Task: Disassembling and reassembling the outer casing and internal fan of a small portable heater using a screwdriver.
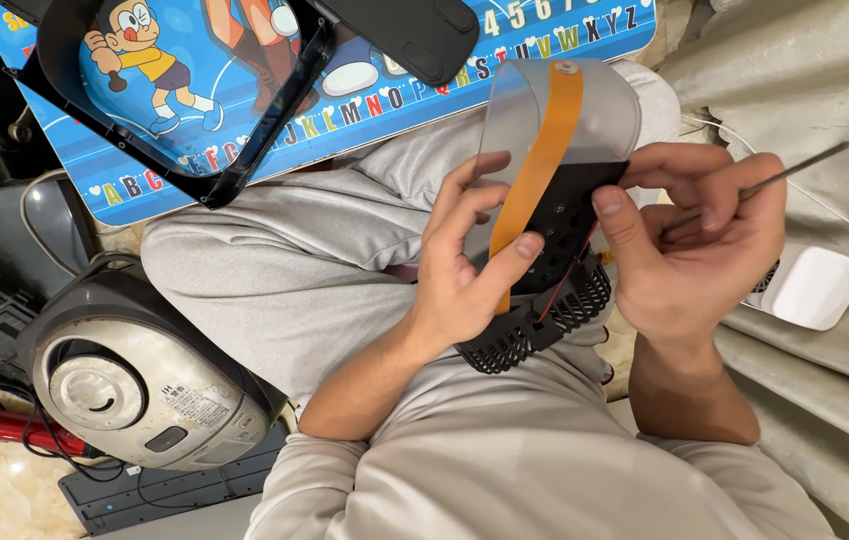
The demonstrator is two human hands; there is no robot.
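Observation:
My left hand [465, 265] grips a black vented plastic part [545, 300] over my lap, its thumb pressing on an orange flat ribbon cable [542, 150]. The cable runs up across a grey curved panel [595, 110] joined to the black part. My right hand [700, 235] steadies the part's right edge with its thumb. Its fingers are closed around a thin metal tool [795, 170] that points up and to the right.
A blue cartoon alphabet board [365, 100] lies ahead, with a black plastic frame [55, 60] and a black cover [415, 35] on it. A grey rice cooker [135, 380] sits at left. A white adapter [815, 285] with cord rests on grey fabric [825, 70] at right.

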